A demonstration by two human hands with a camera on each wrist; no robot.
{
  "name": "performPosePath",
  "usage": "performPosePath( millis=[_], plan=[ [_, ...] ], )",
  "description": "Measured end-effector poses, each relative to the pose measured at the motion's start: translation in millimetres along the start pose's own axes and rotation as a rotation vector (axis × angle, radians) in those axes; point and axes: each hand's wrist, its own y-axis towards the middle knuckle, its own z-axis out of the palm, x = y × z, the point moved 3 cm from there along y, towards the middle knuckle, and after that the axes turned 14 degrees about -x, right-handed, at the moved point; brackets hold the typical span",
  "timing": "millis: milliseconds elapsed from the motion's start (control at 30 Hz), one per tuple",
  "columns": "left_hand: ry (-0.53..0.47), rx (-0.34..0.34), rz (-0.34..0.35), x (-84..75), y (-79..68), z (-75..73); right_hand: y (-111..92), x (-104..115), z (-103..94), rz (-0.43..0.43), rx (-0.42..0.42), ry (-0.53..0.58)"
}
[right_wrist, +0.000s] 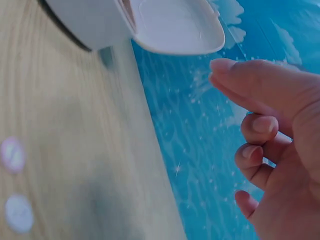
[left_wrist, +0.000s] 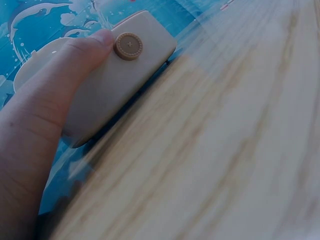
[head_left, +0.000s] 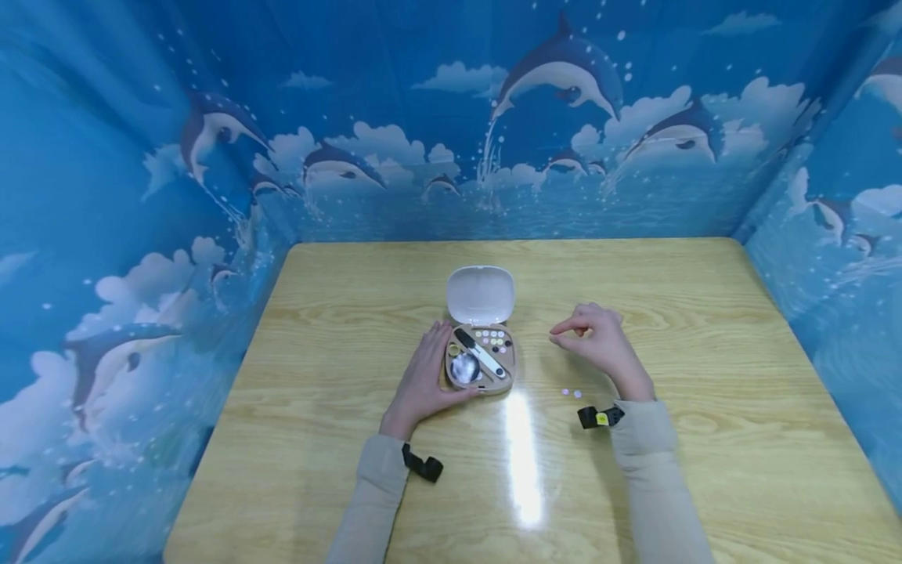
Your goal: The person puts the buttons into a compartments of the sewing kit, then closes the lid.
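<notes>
A small sewing kit box (head_left: pixel 512 368) stands on the table with its white lid (head_left: pixel 481 294) flipped up at the back. Inside lie several pale buttons (head_left: pixel 493 334), a slim black-and-white tool (head_left: pixel 481 353), a round shiny disc (head_left: pixel 465 367) and a gold-coloured ring (head_left: pixel 454 349). My left hand (head_left: pixel 426 381) grips the box, fingers along its left side and thumb on the front beside a round tan knob (left_wrist: pixel 129 46). My right hand (head_left: pixel 595 338) hovers right of the box, thumb and forefinger tips together, other fingers curled. I cannot tell whether something tiny is between those tips.
Two small pale buttons, a lilac button (right_wrist: pixel 13 154) and a whitish button (right_wrist: pixel 19 213), lie on the wooden table (head_left: pixel 338 313) below the right hand. A dolphin-print curtain (head_left: pixel 395 117) hangs behind the table and along both sides. Black straps (head_left: pixel 423 465) sit at both wrists.
</notes>
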Motion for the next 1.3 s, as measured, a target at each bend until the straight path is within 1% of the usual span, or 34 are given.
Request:
performPosePath(
  millis=[133, 267, 500, 633, 733, 833, 900, 1000, 1100, 1167, 1300],
  plan=[
    [0.004, 0.008, -0.009, 0.6, -0.1, 0.4, -10, -7, -7.7, 0.032, -0.03, 0.036],
    [0.011, 0.012, -0.015, 1.3, 0.0, 0.9, -19, -17, -12.6, 0.062, -0.043, 0.055],
    [0.004, 0.008, -0.013, 0.6, -0.2, 0.6, -41, -37, -11.9, 0.132, -0.02, 0.056],
    [0.003, 0.006, -0.009, -1.0, -0.2, -0.5, -53, -44, -10.0, 0.166, -0.005, 0.093],
    [0.003, 0.007, -0.01, -1.2, -0.2, -0.8, -60, -50, -7.4, 0.176, 0.02, 0.115],
    [0.007, 0.009, -0.011, -0.9, 0.1, -0.4, -65, -53, -4.9, 0.171, 0.047, 0.131],
    [0.005, 0.007, -0.012, -0.8, 0.1, -0.4, -67, -51, -4.3, 0.159, 0.061, 0.15],
    [0.003, 0.004, -0.009, -1.0, 0.3, -0.5, -69, -41, -5.8, 0.121, 0.076, 0.171],
    [0.002, 0.001, -0.008, -0.6, 0.3, -0.7, -71, -32, -6.6, 0.064, 0.081, 0.17],
    [0.008, 0.003, -0.006, -0.3, 0.2, -0.5, -72, -34, -4.9, 0.032, 0.072, 0.158],
    [0.006, 0.001, -0.007, 0.2, 0.2, -0.7, -75, -51, 2.8, -0.008, 0.057, 0.117]
  ],
)
